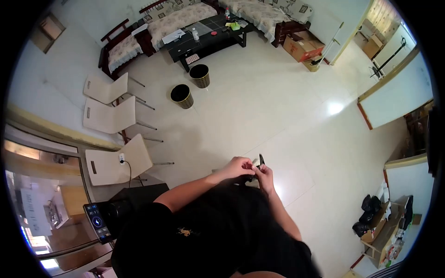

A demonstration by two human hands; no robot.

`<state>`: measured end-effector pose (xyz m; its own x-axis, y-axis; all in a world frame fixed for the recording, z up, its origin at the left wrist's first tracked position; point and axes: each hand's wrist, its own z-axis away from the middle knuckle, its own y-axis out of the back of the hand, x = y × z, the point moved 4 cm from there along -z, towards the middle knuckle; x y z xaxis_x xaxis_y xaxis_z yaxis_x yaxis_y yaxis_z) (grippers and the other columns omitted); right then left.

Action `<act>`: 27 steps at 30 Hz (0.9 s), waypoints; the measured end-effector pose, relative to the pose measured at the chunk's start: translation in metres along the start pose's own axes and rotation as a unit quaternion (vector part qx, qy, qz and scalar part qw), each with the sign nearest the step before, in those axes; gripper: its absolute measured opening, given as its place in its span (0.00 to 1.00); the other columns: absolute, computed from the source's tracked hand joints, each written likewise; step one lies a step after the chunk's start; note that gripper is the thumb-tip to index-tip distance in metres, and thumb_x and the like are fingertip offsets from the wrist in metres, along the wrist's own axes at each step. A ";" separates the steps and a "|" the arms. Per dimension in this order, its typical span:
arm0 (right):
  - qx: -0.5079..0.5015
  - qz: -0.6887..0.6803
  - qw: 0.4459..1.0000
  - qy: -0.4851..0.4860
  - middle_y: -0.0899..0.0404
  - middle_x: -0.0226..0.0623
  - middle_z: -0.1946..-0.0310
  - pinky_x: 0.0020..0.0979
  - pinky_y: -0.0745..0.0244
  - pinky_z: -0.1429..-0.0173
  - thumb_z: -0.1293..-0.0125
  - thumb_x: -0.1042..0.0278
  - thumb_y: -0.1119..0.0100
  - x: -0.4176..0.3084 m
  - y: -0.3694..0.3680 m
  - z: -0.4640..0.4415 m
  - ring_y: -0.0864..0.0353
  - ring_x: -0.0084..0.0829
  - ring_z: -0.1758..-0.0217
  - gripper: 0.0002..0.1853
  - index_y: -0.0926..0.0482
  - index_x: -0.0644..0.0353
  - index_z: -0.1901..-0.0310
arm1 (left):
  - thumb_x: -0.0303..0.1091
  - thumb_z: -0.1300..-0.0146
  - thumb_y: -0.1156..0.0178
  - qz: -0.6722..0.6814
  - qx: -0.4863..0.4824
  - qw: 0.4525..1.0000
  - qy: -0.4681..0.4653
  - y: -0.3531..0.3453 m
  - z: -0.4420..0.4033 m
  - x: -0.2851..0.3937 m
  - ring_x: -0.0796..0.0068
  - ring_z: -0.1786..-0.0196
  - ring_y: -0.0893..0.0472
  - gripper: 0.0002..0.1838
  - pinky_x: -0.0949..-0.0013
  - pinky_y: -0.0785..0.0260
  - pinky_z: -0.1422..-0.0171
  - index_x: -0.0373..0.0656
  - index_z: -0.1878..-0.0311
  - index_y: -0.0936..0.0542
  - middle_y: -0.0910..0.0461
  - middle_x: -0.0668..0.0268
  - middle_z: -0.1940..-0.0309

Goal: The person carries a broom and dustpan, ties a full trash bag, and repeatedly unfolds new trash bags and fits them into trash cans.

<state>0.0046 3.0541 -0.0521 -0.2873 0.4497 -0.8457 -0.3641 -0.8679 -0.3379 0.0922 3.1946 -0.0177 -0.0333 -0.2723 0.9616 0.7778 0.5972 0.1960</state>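
Observation:
My left hand [240, 167] and my right hand [265, 177] meet close together in front of my body, both with bent, closed fingers. Between their fingertips shows a small pale piece with a fine grid-like pattern [256, 162]. A thin dark piece [262, 159] sticks up beside it, near my right fingertips. Both are too small to name, and my fingers cover part of them. Something dark lies just under the hands, and I cannot tell it apart from my black clothing.
Three pale chairs [109, 121] line the left wall. Two dark wastebins [182, 96] stand on the tiled floor ahead, before a black coffee table [208, 41]. A lit screen [97, 221] is at my left. Cardboard boxes [303, 45] sit back right; black bags [368, 214] lie at right.

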 end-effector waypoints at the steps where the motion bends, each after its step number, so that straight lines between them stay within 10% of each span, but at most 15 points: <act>1: -0.033 0.054 0.998 0.002 0.23 0.22 0.75 0.20 0.36 0.69 0.31 0.71 0.34 -0.030 0.003 -0.023 0.29 0.14 0.73 0.13 0.25 0.55 0.73 | 0.36 0.39 0.27 -0.011 0.012 1.000 0.016 0.011 -0.020 0.008 0.78 0.63 0.17 0.13 0.70 0.24 0.55 0.38 0.60 0.18 0.15 0.66 0.68; 8: -0.169 0.104 0.980 0.007 0.19 0.22 0.69 0.19 0.30 0.60 0.29 0.69 0.36 -0.142 -0.002 -0.207 0.25 0.13 0.65 0.06 0.17 0.62 0.62 | 0.37 0.33 0.33 0.016 0.128 0.991 0.031 0.112 -0.165 0.066 0.83 0.72 0.20 0.12 0.74 0.28 0.66 0.35 0.61 0.17 0.17 0.67 0.74; 17: -0.102 0.186 0.977 -0.006 0.17 0.36 0.75 0.24 0.23 0.70 0.33 0.69 0.34 -0.217 -0.054 -0.439 0.19 0.22 0.75 0.11 0.25 0.60 0.71 | 0.36 0.28 0.41 0.003 0.327 0.945 0.013 0.272 -0.325 -0.012 0.75 0.71 0.16 0.11 0.70 0.22 0.62 0.38 0.54 0.17 0.15 0.65 0.71; 20: -0.051 0.344 0.938 0.015 0.16 0.40 0.75 0.26 0.21 0.70 0.34 0.72 0.36 -0.251 -0.052 -0.516 0.16 0.25 0.74 0.09 0.24 0.63 0.70 | 0.36 0.25 0.48 0.370 0.407 0.833 0.061 0.347 -0.380 -0.045 0.69 0.66 0.15 0.09 0.65 0.21 0.57 0.42 0.54 0.22 0.16 0.64 0.68; 27: -0.003 0.412 0.911 0.017 0.16 0.39 0.79 0.29 0.19 0.70 0.38 0.71 0.38 -0.300 -0.080 -0.673 0.14 0.25 0.76 0.09 0.24 0.64 0.74 | 0.36 0.27 0.53 0.544 0.435 0.716 0.050 0.506 -0.477 -0.056 0.64 0.53 0.20 0.07 0.57 0.23 0.48 0.46 0.55 0.27 0.22 0.63 0.58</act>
<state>0.7156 2.8469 -0.0495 -0.4333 -0.3613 -0.8256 -0.0317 -0.9094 0.4146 0.7870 3.1522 -0.0641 0.3748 0.6839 0.6260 -0.3766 0.7293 -0.5713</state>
